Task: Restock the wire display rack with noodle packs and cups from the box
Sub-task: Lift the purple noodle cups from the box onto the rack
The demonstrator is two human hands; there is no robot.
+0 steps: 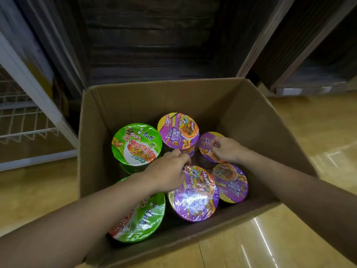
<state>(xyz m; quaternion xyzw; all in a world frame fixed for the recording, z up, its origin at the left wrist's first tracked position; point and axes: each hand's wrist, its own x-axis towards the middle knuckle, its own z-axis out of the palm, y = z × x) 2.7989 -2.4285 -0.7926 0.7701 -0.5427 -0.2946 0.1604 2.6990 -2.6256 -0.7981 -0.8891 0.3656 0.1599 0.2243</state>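
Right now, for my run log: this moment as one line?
stage: pick from box | left hand: at near purple cup, grip unclear | right hand: pinches rear-right purple cup | wire rack: left of box

Left hand (170, 169), right hand (226, 149) on boxed cups (137, 144)
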